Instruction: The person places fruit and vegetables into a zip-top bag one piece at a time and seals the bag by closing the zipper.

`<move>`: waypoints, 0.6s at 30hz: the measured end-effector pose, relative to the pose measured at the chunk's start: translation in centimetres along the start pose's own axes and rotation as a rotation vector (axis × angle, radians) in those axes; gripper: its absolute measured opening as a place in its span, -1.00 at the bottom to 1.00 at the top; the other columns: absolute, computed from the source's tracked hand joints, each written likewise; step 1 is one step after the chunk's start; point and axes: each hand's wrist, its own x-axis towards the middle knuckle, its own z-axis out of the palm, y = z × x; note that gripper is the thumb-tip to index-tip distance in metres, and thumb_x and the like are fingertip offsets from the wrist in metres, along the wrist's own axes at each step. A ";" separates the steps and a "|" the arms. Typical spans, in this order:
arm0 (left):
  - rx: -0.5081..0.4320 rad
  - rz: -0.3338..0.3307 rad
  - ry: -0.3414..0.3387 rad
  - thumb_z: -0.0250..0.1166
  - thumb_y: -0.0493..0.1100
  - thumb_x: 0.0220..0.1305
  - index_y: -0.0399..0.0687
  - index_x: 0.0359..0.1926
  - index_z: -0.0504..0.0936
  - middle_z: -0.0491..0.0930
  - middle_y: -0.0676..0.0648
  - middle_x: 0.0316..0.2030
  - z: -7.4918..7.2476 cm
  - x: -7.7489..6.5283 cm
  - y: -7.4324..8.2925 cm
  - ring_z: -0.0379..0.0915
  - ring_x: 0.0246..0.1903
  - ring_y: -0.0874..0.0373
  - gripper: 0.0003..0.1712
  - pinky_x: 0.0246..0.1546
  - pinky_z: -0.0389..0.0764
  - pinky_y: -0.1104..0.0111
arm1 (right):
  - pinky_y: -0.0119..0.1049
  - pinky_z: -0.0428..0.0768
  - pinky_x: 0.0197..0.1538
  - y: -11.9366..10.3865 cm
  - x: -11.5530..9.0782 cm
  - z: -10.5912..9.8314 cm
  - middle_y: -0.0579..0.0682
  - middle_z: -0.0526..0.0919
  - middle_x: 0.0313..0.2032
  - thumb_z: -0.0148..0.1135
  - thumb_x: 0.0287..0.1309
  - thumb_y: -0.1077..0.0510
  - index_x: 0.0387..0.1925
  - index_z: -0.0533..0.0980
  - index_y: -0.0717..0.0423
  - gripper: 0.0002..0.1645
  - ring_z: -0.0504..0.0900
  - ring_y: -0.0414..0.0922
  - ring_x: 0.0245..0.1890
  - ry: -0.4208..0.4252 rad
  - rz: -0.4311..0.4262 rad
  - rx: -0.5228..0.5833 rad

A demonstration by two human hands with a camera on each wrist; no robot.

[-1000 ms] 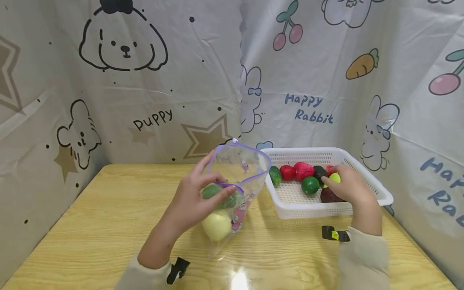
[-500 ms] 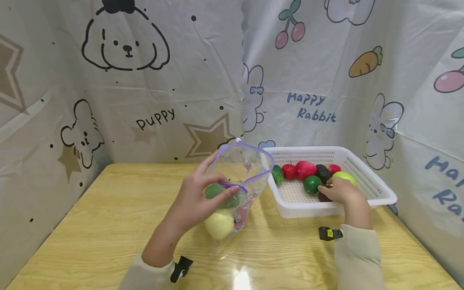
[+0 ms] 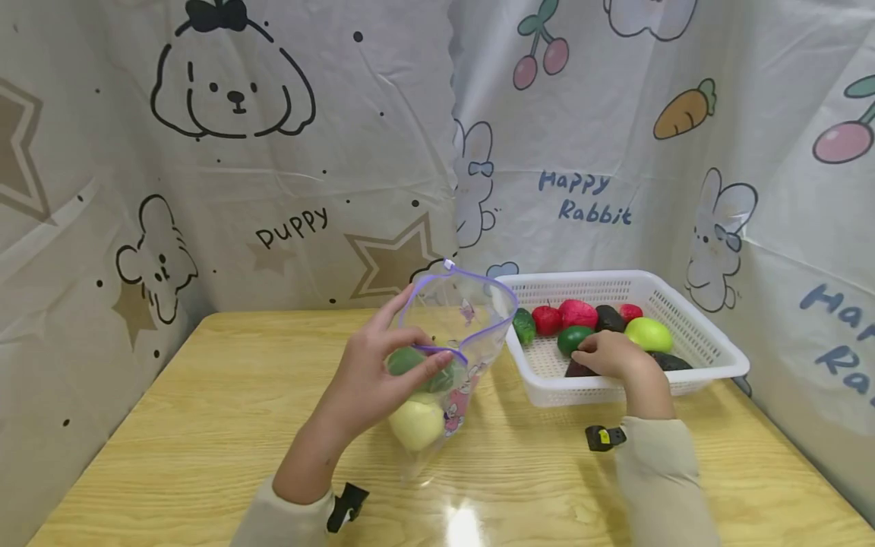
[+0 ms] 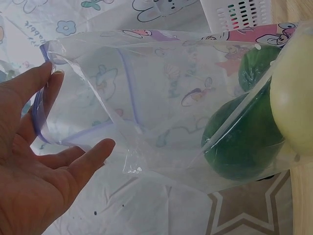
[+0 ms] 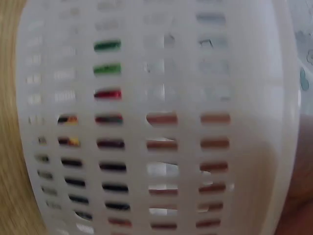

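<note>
My left hand (image 3: 372, 372) holds a clear zip bag (image 3: 481, 353) by its purple-edged mouth, which gapes wide. In the left wrist view the bag's edge passes between my fingers. Inside the bag lie a pale yellow round fruit (image 3: 417, 423) and two green pieces, the larger green one (image 4: 239, 147) beside the yellow. Over the near side of a white basket (image 3: 724, 365), my right hand (image 3: 618, 357) pinches a dark brown fruit (image 3: 578, 370), mostly hidden under the fingers. The right wrist view is filled by the basket's slotted wall, with fingers showing through the slots.
Also in the basket are a cucumber-like green piece (image 3: 524, 327), a red apple (image 3: 547, 320), a pinkish-red fruit (image 3: 577, 312), a dark green fruit (image 3: 573, 341), a yellow-green fruit (image 3: 649, 335) and several dark pieces. A printed curtain (image 3: 307, 175) stands behind the wooden table (image 3: 225, 410).
My right hand has moved left along the basket's near side, and the dark brown fruit has moved with it. The yellow-green fruit and a black piece are uncovered. The left hand stays at the bag.
</note>
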 end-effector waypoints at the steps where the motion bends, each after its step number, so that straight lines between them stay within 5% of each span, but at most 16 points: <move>1: 0.000 0.000 -0.002 0.34 0.15 0.05 0.15 -0.54 0.63 0.21 -0.18 0.38 0.0 0.0 0.0 0.01 0.35 -0.13 -0.76 0.26 0.17 -0.27 | 0.26 0.49 0.10 -0.3 0.2 0.2 0.35 0.63 -0.05 0.11 0.19 0.00 -0.05 0.57 0.31 -0.53 0.52 0.23 -0.04 -0.005 -0.011 -0.003; 9: 0.000 0.014 0.003 0.34 0.14 0.05 0.14 -0.54 0.63 0.22 -0.19 0.37 0.2 0.1 -0.2 0.03 0.35 -0.12 -0.76 0.27 0.17 -0.25 | 0.19 0.52 0.05 -2.3 1.5 1.6 0.29 0.64 -0.09 0.11 0.18 -0.02 -0.09 0.55 0.28 -0.55 0.54 0.20 -0.05 0.015 -0.102 -0.050; 18: 0.000 0.006 -0.001 0.32 0.14 0.07 0.13 -0.53 0.63 0.21 -0.16 0.38 0.2 0.0 -0.2 0.02 0.35 -0.11 -0.75 0.26 0.18 -0.26 | -0.02 0.57 -0.18 -2.6 1.5 2.1 0.10 0.64 -0.33 0.38 -0.07 -0.02 -0.22 0.48 0.23 -0.53 0.51 -0.03 -0.31 0.053 -0.114 0.067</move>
